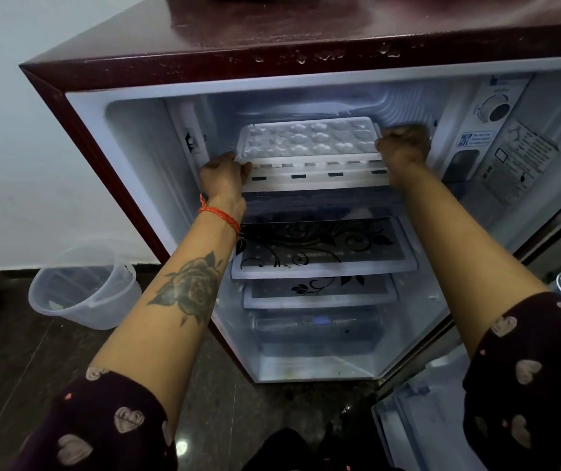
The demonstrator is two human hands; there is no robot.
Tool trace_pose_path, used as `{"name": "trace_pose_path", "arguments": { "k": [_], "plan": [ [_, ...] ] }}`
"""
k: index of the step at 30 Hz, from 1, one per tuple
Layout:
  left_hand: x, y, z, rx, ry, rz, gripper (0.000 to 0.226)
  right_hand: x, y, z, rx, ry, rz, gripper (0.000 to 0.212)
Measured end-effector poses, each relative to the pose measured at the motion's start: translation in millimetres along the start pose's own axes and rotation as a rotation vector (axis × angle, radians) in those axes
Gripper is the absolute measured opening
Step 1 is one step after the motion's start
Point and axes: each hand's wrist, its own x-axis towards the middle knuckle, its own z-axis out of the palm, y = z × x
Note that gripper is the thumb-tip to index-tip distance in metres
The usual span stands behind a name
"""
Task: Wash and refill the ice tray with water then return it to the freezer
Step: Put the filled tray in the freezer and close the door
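A white ice tray [309, 137] with heart-shaped cells lies flat inside the freezer compartment [408, 103] at the top of the open maroon fridge. My left hand [223, 176] grips the tray's front left corner. My right hand [403, 147] is closed on its right end. Both arms reach forward into the compartment. The tray rests above a white slotted freezer shelf [316, 178]. Whether the cells hold water or ice is not clear.
Below are two glass shelves with black floral print [323, 253] and a clear crisper drawer [316, 328]. The fridge door [415, 430] hangs open at the lower right. A translucent plastic bucket [82, 287] stands on the dark floor to the left, by a white wall.
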Motion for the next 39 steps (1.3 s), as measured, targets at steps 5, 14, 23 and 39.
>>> {"name": "trace_pose_path", "arguments": {
  "k": [5, 14, 23, 39],
  "plan": [
    [2, 1, 1, 0.013, -0.012, -0.020, 0.032, 2, 0, 1, 0.033, -0.019, -0.022, 0.025],
    [-10, -7, -2, 0.156, -0.043, 0.057, 0.028, 1, 6, 2, 0.018, -0.088, -0.115, 0.036],
    [-56, -17, -21, 0.549, -0.049, 0.390, 0.038, -58, 16, -7, -0.224, -0.138, -0.454, 0.047],
    [-129, -16, -74, 0.959, -0.311, 0.617, 0.055, -175, 29, -42, -0.298, -0.279, -0.699, 0.052]
  ]
}}
